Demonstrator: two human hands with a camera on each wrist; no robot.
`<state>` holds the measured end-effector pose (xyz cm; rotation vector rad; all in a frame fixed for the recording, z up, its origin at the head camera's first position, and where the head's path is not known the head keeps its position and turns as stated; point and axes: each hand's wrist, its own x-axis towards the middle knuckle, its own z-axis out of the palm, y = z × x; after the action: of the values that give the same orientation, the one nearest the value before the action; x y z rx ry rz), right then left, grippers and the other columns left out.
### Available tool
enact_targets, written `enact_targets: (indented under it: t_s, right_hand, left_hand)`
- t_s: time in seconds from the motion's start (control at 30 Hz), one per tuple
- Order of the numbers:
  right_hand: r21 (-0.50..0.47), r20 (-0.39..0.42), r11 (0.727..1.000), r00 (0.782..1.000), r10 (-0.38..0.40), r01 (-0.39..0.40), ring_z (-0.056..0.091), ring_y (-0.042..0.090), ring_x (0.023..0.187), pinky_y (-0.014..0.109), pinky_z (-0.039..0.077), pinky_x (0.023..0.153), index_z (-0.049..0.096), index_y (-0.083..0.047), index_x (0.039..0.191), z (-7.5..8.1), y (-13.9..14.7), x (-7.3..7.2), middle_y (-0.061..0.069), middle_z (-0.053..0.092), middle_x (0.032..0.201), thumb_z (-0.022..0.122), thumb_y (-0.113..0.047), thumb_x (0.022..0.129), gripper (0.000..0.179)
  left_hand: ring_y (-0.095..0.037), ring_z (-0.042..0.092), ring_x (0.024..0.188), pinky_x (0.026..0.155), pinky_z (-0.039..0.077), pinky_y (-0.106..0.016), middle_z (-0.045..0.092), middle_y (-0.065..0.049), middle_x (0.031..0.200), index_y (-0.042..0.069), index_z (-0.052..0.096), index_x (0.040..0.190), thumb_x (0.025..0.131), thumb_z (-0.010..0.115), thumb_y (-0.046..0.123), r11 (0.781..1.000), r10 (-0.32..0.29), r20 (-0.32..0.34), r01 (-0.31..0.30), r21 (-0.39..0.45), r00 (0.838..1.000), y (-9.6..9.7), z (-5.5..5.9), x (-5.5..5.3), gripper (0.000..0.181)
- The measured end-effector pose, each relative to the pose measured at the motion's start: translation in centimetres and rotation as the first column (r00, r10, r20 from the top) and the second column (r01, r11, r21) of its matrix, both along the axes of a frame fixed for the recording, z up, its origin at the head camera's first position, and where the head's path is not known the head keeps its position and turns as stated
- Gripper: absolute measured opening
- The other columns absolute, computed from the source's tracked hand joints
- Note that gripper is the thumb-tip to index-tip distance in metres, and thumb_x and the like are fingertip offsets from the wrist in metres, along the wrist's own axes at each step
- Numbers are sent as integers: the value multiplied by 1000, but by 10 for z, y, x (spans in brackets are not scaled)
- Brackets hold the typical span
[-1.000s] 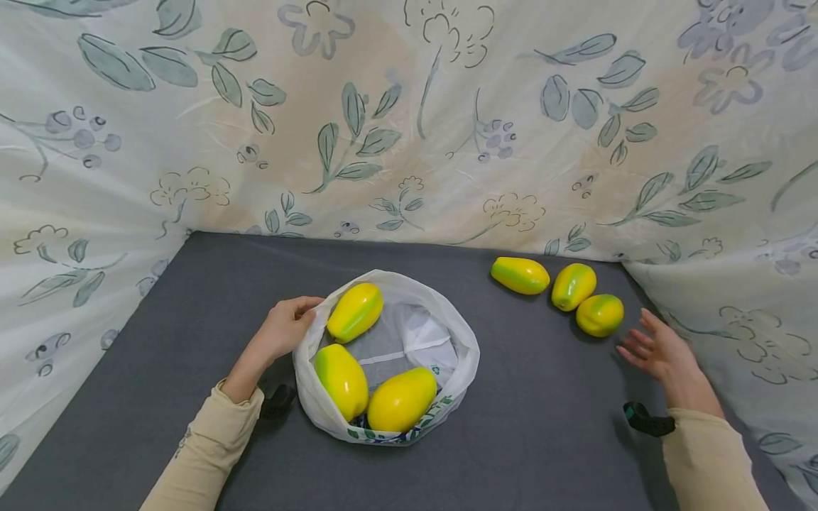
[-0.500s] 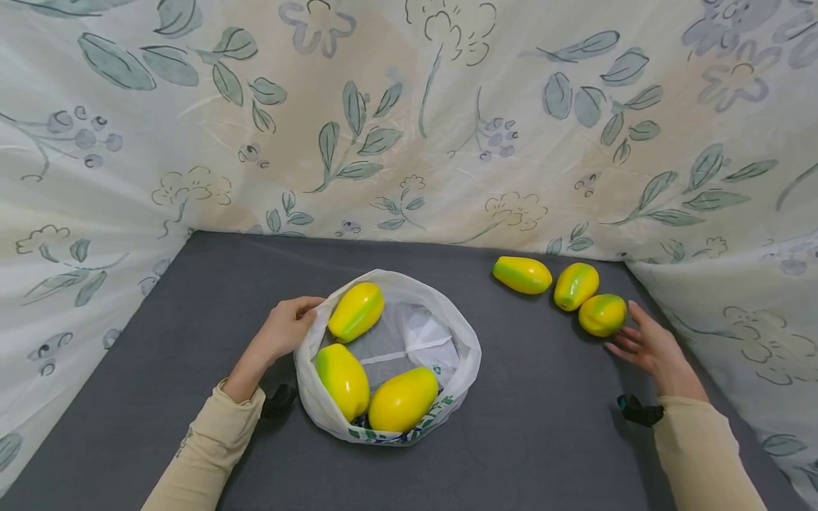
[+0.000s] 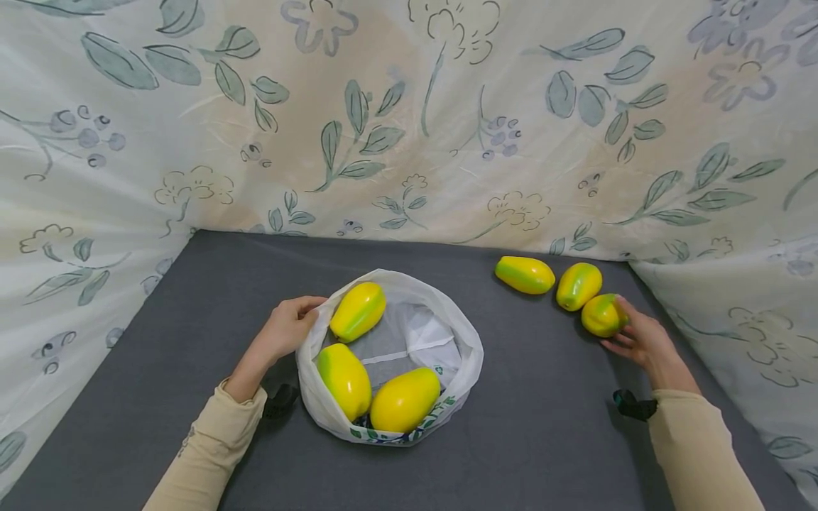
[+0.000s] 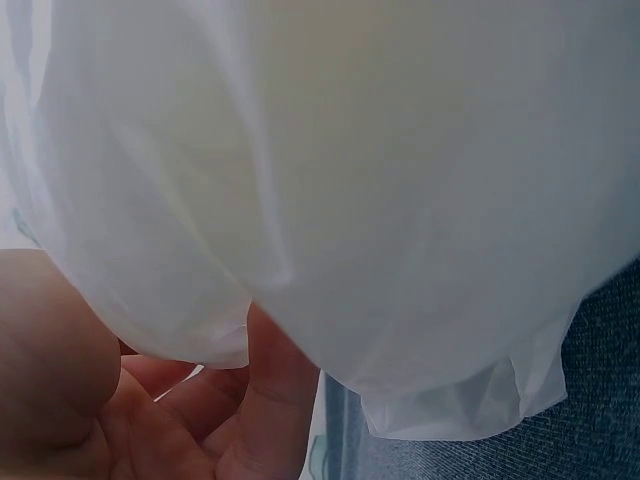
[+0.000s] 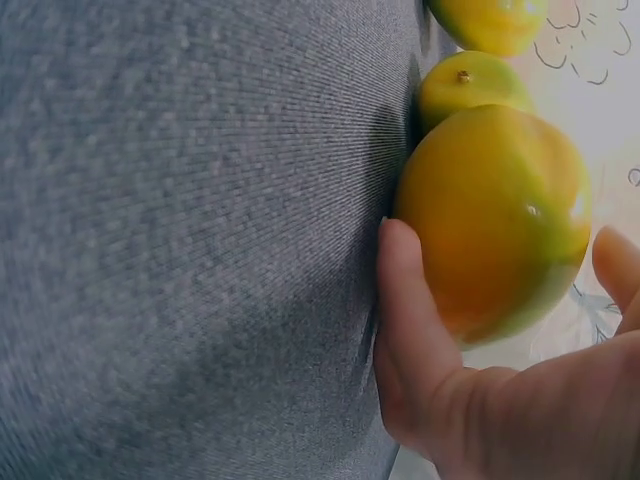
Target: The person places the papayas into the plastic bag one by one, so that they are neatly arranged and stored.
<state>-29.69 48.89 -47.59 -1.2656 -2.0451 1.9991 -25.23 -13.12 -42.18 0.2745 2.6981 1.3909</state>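
Note:
A white plastic bag (image 3: 471, 355) stands with its mouth wide, several leaf prints along its front. Three yellow-green papayas (image 3: 404, 399) lie inside it. My left hand (image 3: 289, 328) pinches the bag's left rim; the left wrist view shows thumb and fingers at the bag's thin film (image 4: 300, 200). On the right, my right hand (image 3: 645, 341) reaches round the nearest of three loose papayas (image 3: 601, 316). In the right wrist view, fingers (image 5: 410, 300) touch the table side of this papaya (image 5: 490, 220), while another digit stands slightly off its opposite side.
Two more papayas, one upright-leaning (image 3: 579, 286) and one lying lengthwise (image 3: 525, 275), sit at the back right of the dark grey cloth-covered table (image 3: 524, 440). Floral fabric (image 3: 409, 128) walls off the back and both sides.
My right hand has moved left and inward, from beside the nearest loose papaya to right up against it. The left hand stays at the bag's rim; the fruit has stayed put.

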Motion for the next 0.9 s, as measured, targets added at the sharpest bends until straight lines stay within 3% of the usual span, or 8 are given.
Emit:
enact_targets:
  t_s: [0.13,0.3,0.4,0.47,0.53,0.63,0.77,0.9]
  right_hand:
    - [-42,16,999,1000,-6,6,35,29,125,42,54,76,-1,-25,154,13,-6,3,11,8,155,67,-62,73,112]
    - [-112,18,992,998,-56,57,29,28,133,47,48,89,-2,-28,154,36,-26,13,9,9,156,64,-49,85,97]
    - [-128,23,989,997,-75,77,32,26,132,47,50,85,-2,-30,153,41,-30,16,7,10,156,65,-48,85,97]
    - [-138,12,987,997,-82,83,42,24,122,45,54,75,1,-30,153,42,-28,18,6,13,156,68,-48,83,99]
    - [-139,-16,988,998,-63,60,49,20,110,43,55,70,3,-30,154,43,-26,20,5,17,154,71,-49,80,102]
    - [-141,-100,990,995,-16,2,53,17,105,44,53,77,6,-27,154,49,-28,25,6,22,152,73,-48,78,103]
    - [-183,-215,978,975,61,-102,42,21,124,49,38,98,5,-27,154,64,-39,29,5,20,152,73,-45,80,102]
    - [-192,-283,964,951,128,-187,44,23,123,48,38,99,14,-30,152,69,-48,26,9,27,147,71,-44,83,90]
  left_hand:
    - [-33,58,100,80,50,-43,57,-24,122,-6,51,132,100,43,5,1000,1,-2,-1,4,1000,1,0,0,35]
    - [-33,58,100,80,50,-43,57,-24,122,-6,51,132,100,44,5,1000,3,-4,-3,3,1000,1,0,0,35]
    - [-33,58,100,80,50,-43,57,-24,122,-6,51,132,100,44,5,1000,6,-4,-6,2,1000,2,1,1,35]
    - [-33,58,101,81,50,-43,57,-24,122,-6,51,132,100,44,5,1000,7,-4,-7,1,1000,2,1,1,35]
    - [-34,58,101,81,50,-44,57,-24,122,-6,51,132,100,44,5,1000,4,-3,-4,1,1000,1,1,1,35]
    - [-35,57,103,83,49,-44,56,-24,124,-6,51,132,100,44,5,1000,0,-3,0,2,1000,1,1,0,35]
    - [-36,57,105,83,49,-45,56,-25,125,-6,51,133,100,43,5,1000,-4,-3,4,3,1000,0,1,0,35]
    - [-36,56,107,84,49,-45,55,-25,126,-6,50,133,100,43,5,1000,-2,1,2,3,1000,0,0,0,35]
